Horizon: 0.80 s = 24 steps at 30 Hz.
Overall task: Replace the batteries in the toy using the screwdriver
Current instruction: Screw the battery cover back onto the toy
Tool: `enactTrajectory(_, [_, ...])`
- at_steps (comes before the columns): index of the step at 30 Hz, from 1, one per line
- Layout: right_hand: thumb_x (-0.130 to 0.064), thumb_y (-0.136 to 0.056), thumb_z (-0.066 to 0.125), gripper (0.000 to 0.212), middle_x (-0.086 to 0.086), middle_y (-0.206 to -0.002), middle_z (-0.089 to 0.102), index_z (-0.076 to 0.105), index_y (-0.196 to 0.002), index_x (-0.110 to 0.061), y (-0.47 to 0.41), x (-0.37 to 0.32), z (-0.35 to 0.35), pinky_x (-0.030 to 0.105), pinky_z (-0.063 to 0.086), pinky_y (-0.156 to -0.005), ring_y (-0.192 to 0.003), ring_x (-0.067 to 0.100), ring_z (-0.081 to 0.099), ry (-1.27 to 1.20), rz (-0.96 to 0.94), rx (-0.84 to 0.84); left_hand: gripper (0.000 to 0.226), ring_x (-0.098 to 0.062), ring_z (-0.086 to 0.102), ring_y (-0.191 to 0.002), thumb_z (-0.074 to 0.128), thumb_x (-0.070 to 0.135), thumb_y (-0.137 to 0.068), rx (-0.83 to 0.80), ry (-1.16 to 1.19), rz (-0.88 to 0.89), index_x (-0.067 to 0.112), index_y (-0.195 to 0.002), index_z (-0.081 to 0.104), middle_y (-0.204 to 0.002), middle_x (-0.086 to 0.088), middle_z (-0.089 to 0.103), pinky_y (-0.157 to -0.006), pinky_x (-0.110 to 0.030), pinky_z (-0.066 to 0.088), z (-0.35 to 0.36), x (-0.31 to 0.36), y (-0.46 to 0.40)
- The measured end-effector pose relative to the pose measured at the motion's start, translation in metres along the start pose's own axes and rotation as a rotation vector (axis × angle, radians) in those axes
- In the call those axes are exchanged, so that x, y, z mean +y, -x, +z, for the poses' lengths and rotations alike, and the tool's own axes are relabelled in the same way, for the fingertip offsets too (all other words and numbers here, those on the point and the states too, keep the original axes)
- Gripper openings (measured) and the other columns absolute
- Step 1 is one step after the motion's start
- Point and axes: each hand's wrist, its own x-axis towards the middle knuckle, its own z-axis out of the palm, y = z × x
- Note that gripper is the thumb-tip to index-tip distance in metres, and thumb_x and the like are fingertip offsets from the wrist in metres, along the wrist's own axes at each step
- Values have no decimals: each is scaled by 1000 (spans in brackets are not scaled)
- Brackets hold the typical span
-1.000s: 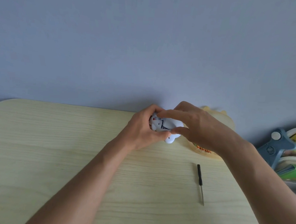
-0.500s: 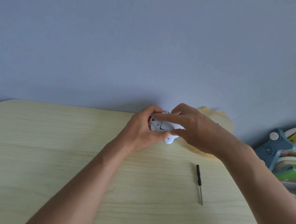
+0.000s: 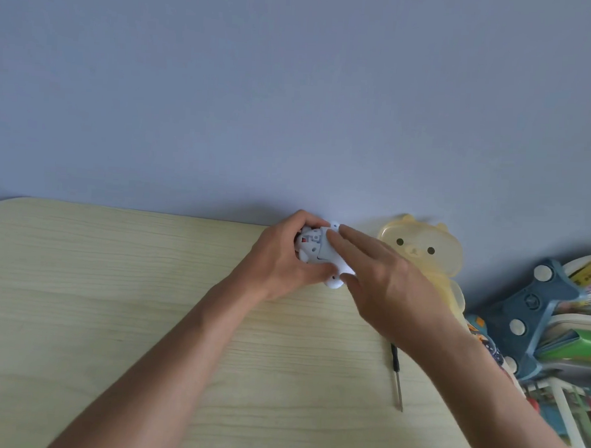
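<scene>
Head view: left hand (image 3: 278, 264) curls round the white toy (image 3: 320, 249) at the far edge of the table (image 3: 79, 281); right hand (image 3: 386, 290) lays straightened fingers on the toy; screwdriver (image 3: 396, 373) lies untouched on the table beside the right forearm.

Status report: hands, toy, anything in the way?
Left hand grips toy. Right hand rests straight fingers on it. Screwdriver lies on table by right forearm. Nothing blocking.
</scene>
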Motion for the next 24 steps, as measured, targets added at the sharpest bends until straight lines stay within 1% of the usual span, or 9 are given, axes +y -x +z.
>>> enactTrajectory(2, [5,-77,69,64,1,-139,58,55,-136,-14,6,-3,3,38,62,-69,-118,22,62,-5,25,28,55,1,71,-88,93,22,-69,-3,3,-9,32,-115,64,-103,13,72,-74,-18,58,0,1,0])
enactTrajectory(6, [12,-74,64,64,1,-136,60,56,-132,-14,10,-9,3,40,61,-59,-118,17,60,-27,57,76,55,6,69,-83,94,23,-68,-3,-5,0,30,-114,65,-100,16,71,-67,-9,52,1,2,0])
enactTrajectory(10, [16,-70,58,69,3,-136,60,57,-133,-12,11,-13,6,38,61,-63,-123,16,57,-53,72,91,54,8,68,-80,94,21,-68,10,-9,5,28,-114,65,-98,20,70,-65,-8,49,2,2,0])
enactTrajectory(13, [16,-69,54,70,2,-135,60,58,-132,-13,11,-15,6,39,61,-61,-121,16,58,-29,69,109,53,6,68,-80,92,21,-69,13,-16,6,29,-114,65,-98,17,70,-65,-9,50,2,0,0])
enactTrajectory(17, [15,-68,51,69,4,-135,62,60,-131,-12,10,-17,2,38,61,-68,-120,20,62,-13,66,107,53,6,69,-82,92,20,-71,15,-26,9,28,-115,65,-100,18,70,-66,-9,51,2,0,0])
enactTrajectory(19, [13,-73,51,66,3,-138,60,59,-133,-14,11,-15,-3,39,61,-80,-127,22,58,-84,74,71,53,2,70,-85,91,21,-71,14,-31,10,29,-116,65,-103,16,70,-68,-12,53,2,-2,-1])
enactTrajectory(21, [5,-83,57,53,0,-135,63,64,-130,-18,16,-9,-15,31,54,-95,-126,19,59,-204,163,101,56,-1,69,-87,92,25,-67,13,-31,3,33,-115,64,-105,13,70,-70,-16,56,2,-3,-1])
enactTrajectory(23, [-12,-86,70,26,-7,-113,71,73,-108,-25,26,-5,-35,23,53,-85,-98,11,68,-314,353,176,56,0,68,-84,89,29,-63,21,-28,-9,36,-112,64,-105,13,69,-67,-13,54,2,-4,-2])
enactTrajectory(24, [-23,-84,74,11,-11,-99,71,73,-94,-28,32,-4,-46,24,54,-76,-84,7,67,-326,463,139,56,0,67,-83,90,28,-63,22,-27,-13,35,-112,64,-105,13,69,-66,-12,52,2,-5,-2])
